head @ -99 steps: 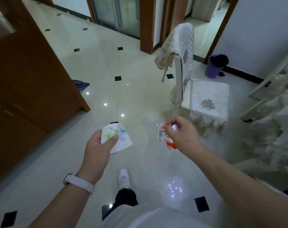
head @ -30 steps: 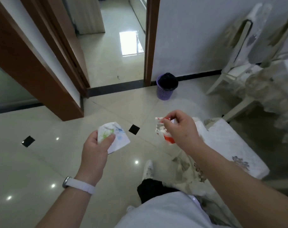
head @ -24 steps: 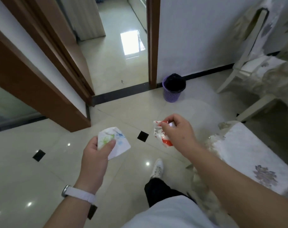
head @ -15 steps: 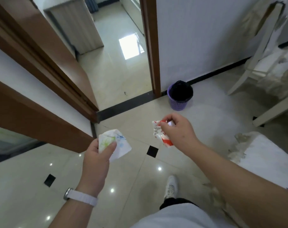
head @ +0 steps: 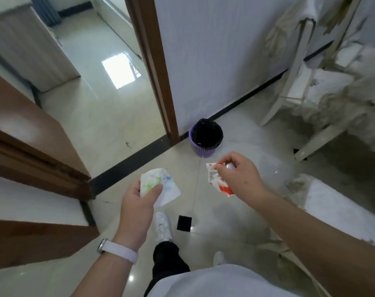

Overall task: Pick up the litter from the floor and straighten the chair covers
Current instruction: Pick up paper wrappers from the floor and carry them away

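While left hand (head: 137, 203) grips printed tissue (head: 168, 187) | right hand (head: 241, 174) pinches red-white wrapper (head: 220, 186) | lettering unreadable

No legible text; print on wrapper (head: 219, 183) blurred

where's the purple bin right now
In the head view the purple bin stands on the floor just above centre, against the white wall beside the wooden door frame.

bin (head: 205, 139) ahead (by wall (head: 220, 50)), chair (head: 300, 67) right
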